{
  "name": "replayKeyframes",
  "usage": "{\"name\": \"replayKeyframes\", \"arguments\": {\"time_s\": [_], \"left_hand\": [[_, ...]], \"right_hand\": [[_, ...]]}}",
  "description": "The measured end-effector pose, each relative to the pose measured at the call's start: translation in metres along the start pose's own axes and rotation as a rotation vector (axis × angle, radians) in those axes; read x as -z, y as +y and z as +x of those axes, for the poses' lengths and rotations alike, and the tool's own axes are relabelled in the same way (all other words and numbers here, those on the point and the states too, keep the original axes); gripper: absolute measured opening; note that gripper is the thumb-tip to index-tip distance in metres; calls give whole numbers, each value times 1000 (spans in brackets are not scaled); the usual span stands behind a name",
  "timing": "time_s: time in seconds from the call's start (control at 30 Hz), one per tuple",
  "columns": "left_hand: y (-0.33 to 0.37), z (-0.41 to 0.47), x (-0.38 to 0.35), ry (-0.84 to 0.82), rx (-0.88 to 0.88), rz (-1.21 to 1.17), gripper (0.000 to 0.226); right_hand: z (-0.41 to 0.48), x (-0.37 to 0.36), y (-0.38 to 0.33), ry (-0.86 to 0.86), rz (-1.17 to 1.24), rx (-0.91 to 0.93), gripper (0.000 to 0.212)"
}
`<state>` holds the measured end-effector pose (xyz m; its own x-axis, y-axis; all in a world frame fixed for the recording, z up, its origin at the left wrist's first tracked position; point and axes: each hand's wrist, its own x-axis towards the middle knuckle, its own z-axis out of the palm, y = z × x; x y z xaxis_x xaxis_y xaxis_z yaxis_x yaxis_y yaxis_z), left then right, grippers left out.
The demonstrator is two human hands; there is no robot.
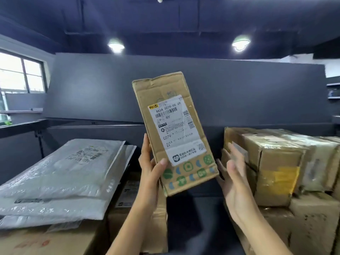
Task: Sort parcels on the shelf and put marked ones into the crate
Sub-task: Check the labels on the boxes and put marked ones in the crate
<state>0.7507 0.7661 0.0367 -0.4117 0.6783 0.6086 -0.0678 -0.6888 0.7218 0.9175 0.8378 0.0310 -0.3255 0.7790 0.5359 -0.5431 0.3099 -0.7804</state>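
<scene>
The cardboard parcel (pixel 174 133) is gripped by the left hand (pixel 150 170), the right hand (pixel 231 173) spread empty at three o'clock, and is best steadied while its label (pixel 176 129), seemingly unmarked, is checked.

I see two ceiling lamps (pixel 116 45) lit on a dark ceiling, a window (pixel 21 73) upper left, and a dark grey partition wall (pixel 92 85) across the back.

Held parcel (pixel 173 133) up at centre, left hand (pixel 150 168) gripping its near left edge, right hand (pixel 232 173) just right of it, apart. Poly mailers (pixel 60 173) stacked left on cartons (pixel 46 242). Box stack (pixel 279 162) right, wall panel (pixel 110 85) far behind.
</scene>
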Motion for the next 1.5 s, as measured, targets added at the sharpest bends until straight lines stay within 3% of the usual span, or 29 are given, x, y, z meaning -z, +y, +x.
{"name": "replayKeyframes", "arguments": {"time_s": [0.13,0.3,0.37,0.47,0.5,0.63,0.77,0.87,0.93,1.0,1.07,1.1,1.17,1.27,1.5], "left_hand": [[8,-5,22,8,33,117,107],[8,-15,26,-39,119,102,105],[7,-19,28,-10,219,-48,90],[5,-23,28,14,423,-242,38],[2,-23,29,0,457,-277,37],[-6,-24,35,-72,469,-376,70],[-10,-23,35,-82,464,-363,69],[-8,-28,28,-55,431,-281,52],[-2,-29,16,-98,349,-159,74],[1,-28,3,-158,290,95,99],[2,-27,-5,-198,314,301,124],[4,-30,-6,-260,317,357,119],[6,-41,-5,-309,288,413,82],[8,-51,2,-232,334,395,54],[14,-59,14,-104,313,395,76]], "right_hand": [[-2,-3,14,-255,10,-157,88],[-14,-9,28,-328,30,-221,97],[-19,-11,27,-321,-48,-166,97],[-26,-19,19,-248,-276,-61,103],[-29,-22,16,-233,-356,-29,104],[-38,-27,14,-232,-524,58,102],[-40,-22,18,-232,-516,58,105],[-35,-15,18,-220,-279,-36,102],[-27,-13,18,-153,-9,-166,80],[-20,-12,17,-28,133,-280,38],[-16,-8,24,26,202,-362,57],[-16,-4,30,47,227,-394,61],[-18,-3,38,82,239,-452,60],[-21,-6,45,49,174,-484,57],[-26,-26,53,-50,143,-492,58]]}}
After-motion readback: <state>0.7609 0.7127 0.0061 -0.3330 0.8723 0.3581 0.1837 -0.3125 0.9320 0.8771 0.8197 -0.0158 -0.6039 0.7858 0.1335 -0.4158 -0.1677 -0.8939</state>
